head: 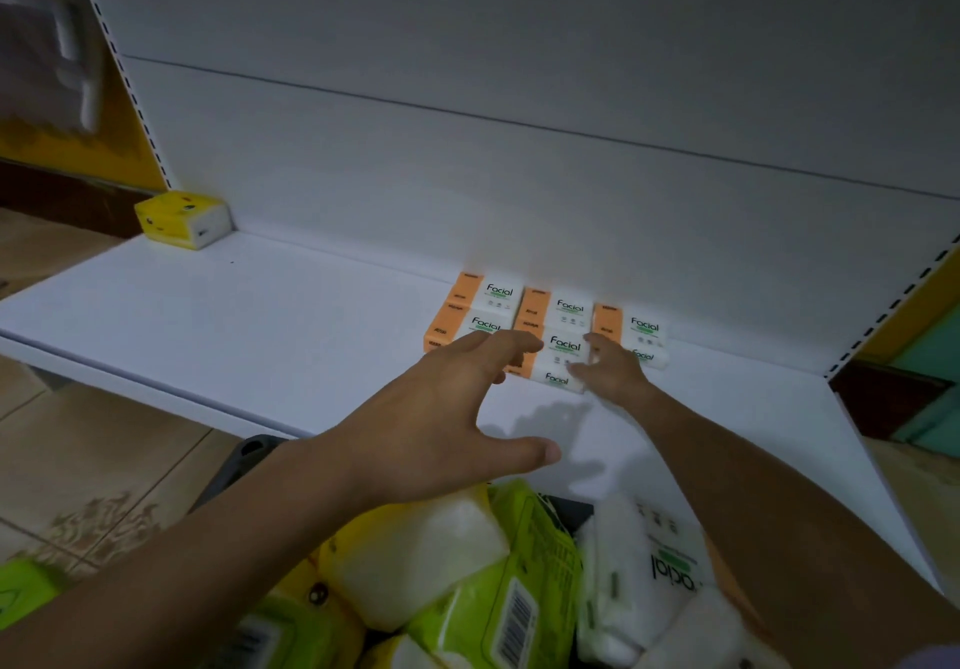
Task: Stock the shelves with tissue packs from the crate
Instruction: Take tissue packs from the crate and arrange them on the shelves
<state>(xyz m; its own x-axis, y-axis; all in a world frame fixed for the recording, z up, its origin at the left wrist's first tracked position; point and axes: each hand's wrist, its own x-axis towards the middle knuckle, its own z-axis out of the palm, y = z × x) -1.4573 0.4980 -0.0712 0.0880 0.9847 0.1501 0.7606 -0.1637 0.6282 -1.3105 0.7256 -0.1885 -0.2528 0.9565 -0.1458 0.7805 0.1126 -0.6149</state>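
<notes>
- Squaring a pack (563, 351) on the shelf (260, 330); left hand (457, 408) and right hand (613, 372), fingers spread, only touch its sides.
- Next, I think: fetch another from the crate (249, 455).

**Two bare arms, seen from the wearer's own viewpoint**

Both arms are uncovered along all that shows. The left forearm (218, 528) ends in the left hand (441, 408), whose thumbnail (551, 452) is cut short. The right forearm (769, 465) leads to the right hand (613, 369). A sliver of pale lilac cloth (935, 660) shows in the bottom right corner, possibly clothing.
</notes>
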